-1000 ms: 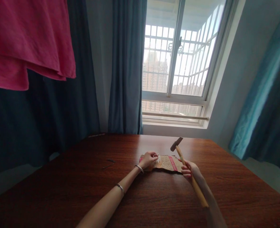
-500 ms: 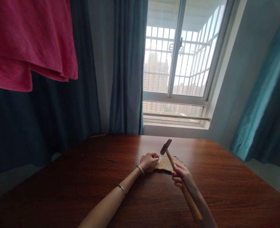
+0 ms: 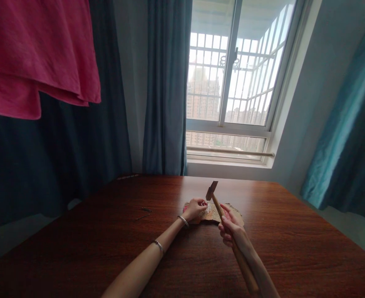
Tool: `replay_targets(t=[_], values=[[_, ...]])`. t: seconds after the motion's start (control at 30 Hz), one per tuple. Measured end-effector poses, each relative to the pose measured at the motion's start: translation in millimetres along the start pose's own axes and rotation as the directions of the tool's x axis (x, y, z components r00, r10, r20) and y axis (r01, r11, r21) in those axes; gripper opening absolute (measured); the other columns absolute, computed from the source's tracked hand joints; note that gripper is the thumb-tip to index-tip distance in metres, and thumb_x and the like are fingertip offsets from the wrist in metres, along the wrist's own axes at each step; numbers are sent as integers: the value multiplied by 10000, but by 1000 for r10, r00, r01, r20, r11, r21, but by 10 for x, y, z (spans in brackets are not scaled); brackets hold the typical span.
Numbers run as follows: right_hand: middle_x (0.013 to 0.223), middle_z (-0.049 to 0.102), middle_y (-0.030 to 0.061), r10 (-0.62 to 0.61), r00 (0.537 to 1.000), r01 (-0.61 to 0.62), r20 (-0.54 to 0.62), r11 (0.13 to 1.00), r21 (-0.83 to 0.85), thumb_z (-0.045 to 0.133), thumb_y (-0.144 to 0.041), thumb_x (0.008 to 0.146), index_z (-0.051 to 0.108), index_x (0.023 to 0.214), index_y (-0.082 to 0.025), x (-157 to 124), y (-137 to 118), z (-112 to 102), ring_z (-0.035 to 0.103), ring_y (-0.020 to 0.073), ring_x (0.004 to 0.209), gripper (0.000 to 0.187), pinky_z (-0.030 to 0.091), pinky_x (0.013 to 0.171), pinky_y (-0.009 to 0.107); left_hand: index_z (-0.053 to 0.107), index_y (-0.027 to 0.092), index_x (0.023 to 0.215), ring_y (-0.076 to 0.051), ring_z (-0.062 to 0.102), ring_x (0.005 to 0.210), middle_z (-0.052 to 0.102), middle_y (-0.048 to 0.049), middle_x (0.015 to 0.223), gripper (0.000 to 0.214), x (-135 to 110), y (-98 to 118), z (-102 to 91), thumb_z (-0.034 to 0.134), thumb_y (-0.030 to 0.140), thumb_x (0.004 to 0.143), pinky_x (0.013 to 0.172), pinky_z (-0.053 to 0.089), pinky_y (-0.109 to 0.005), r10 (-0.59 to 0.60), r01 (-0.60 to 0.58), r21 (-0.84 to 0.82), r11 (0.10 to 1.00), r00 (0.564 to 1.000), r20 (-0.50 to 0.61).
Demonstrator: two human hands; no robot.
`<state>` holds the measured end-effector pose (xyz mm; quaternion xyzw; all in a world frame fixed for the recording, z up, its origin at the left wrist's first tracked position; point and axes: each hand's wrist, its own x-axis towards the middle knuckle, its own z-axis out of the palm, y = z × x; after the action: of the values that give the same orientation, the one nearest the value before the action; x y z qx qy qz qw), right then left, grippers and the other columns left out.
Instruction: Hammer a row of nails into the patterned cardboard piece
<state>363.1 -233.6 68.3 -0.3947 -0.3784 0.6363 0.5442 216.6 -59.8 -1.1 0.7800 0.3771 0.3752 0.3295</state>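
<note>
Tan dotted cardboard (image 3: 211,214) lies on the table (image 3: 294,248). At its left end, the left hand (image 3: 195,208) has its fingers pinched on a small reddish object (image 3: 203,203), too tiny to identify. At its right end, the right hand (image 3: 233,229) has its fingers wrapped closed around a wooden-handled hammer (image 3: 243,265), head uppermost.

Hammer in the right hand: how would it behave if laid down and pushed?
The hammer is probably head-heavy: its dark head looks metallic, the long handle wooden. Likely stiff, since the handle's visible parts look straight and solid. It probably won't roll far, as the head juts out crosswise.
</note>
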Motion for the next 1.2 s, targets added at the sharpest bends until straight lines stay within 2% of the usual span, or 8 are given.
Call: replay_targets(t=[0.13,0.3,0.63,0.8,0.97,1.1,1.2], values=[[577,499,-74,6,1000,-6,14,1000,-1,663,-450,689,324,1342,-287,-13,-8,-5,302,14,344,753,193,335,119,676,111,724,-128,546,628,642,-24,653,202,-22,64,-23,595,294,696,573,383,-199,-3,3,2,1000,1000,0],[574,495,-71,-13,999,11,40,999,33,659,-421,712,283,1376,-284,-2,12,-18,298,15,343,775,192,328,120,689,105,734,-142,564,658,657,-29,674,221,13,35,-14,606,300,673,586,390,-206,-32,32,-4,999,999,9],[566,516,-54,-28,1000,28,-9,999,19,648,-417,730,319,1382,-263,37,54,-50,300,18,334,747,202,315,121,707,106,740,-147,569,634,671,-30,677,251,65,-62,36,593,309,645,566,390,-212,-100,100,8,995,995,-9],[575,518,-50,-58,998,60,-40,998,37,645,-433,732,335,1379,-277,56,62,-69,294,12,326,735,203,311,122,705,113,739,-143,569,634,673,-26,677,242,56,-73,31,599,309,645,557,382,-200,-98,98,-4,995,995,-5],[560,510,-51,-21,999,22,-33,999,27,647,-440,727,305,1394,-272,71,79,-90,311,20,329,768,198,309,121,701,118,720,-141,562,635,670,-22,666,234,44,-45,21,608,319,644,545,367,-192,-124,124,-7,992,992,-4],[564,503,-58,-59,998,60,-19,997,52,647,-429,728,271,1407,-272,77,83,-87,300,19,331,792,205,301,122,700,107,713,-140,554,622,664,-23,656,247,39,-32,22,609,324,639,539,358,-194,-125,125,-28,992,992,-2],[559,494,-61,-43,999,42,3,998,43,650,-424,727,294,1398,-271,78,79,-90,298,19,327,774,200,297,124,699,102,710,-132,540,599,655,-17,644,248,40,-41,25,602,319,638,522,341,-193,-121,121,-33,992,993,3]])
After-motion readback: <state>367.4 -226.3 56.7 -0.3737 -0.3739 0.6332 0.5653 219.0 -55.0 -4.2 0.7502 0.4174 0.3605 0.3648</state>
